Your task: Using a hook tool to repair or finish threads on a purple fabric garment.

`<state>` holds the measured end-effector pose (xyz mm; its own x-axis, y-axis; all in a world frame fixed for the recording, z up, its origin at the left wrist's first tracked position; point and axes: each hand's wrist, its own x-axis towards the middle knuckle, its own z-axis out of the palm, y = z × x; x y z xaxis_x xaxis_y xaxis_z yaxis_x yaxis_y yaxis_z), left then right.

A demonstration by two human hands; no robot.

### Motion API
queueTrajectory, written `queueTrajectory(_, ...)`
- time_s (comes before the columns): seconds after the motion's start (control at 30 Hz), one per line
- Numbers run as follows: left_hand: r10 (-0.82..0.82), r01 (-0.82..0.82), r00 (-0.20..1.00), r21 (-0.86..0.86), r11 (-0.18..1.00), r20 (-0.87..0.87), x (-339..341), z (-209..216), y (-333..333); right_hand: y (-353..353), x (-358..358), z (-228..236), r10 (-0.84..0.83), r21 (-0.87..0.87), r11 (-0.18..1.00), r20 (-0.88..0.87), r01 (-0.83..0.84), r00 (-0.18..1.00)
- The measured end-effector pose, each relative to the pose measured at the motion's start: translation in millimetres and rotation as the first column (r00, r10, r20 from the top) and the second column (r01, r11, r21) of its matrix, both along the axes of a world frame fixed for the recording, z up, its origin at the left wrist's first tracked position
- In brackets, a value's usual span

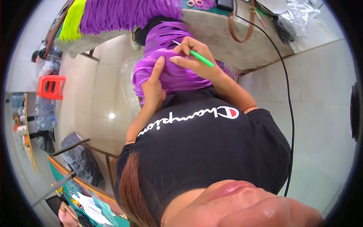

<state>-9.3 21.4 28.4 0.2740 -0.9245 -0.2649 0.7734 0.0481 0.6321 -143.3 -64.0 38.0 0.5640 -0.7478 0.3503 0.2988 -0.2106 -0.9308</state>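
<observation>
A bundle of glossy purple strips lies across my lap, its bands running away toward the table. My left hand grips the near part of the bundle, thumb pressed on top and the other fingers mostly hidden under it. In my right hand is a slim green-handled tool with a thin metal tip that sticks out past the fingers to the left. The right thumb lies close over the strips, near the left thumb. The exact shape of the tool's tip is too small to tell.
A purple fringe and a yellow-green fringe hang off the table ahead. Pink-handled scissors lie there; a brown strap droops from its edge. A black cable runs down on the right. A red stool stands left.
</observation>
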Motion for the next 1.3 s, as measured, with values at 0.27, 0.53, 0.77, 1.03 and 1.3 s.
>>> queueTrajectory(0.27, 0.119, -0.089, 0.941, -0.107, 0.99, 0.317, -1, -8, 2, -1, -12, 12, -0.173, -0.418, 0.908, -0.369, 0.003, 0.913)
queueTrajectory(0.53, -0.05, 0.046, 0.997, 0.061, 0.997, 0.057, 1, 1, 0, 4, -14, 7, -0.62, -0.679, 0.522, 0.113, 0.516, 0.777)
queueTrajectory(0.77, -0.015, 0.009, 0.984, 0.036, 0.999, 0.175, -1, -12, 5, 18, -2, 1, -0.461, -0.526, 0.787, -0.151, 0.323, 0.875)
queueTrajectory(1.03, -0.01, -0.004, 0.992, 0.107, 0.994, 0.128, -1, -7, 1, 18, 4, -8, -0.486, -0.561, 0.755, -0.133, 0.339, 0.864)
queueTrajectory(1.3, 0.018, -0.018, 0.995, -0.007, 1.0, 0.093, -3, -3, 2, 22, 2, -7, -0.422, -0.291, 0.88, -0.118, 0.375, 0.899)
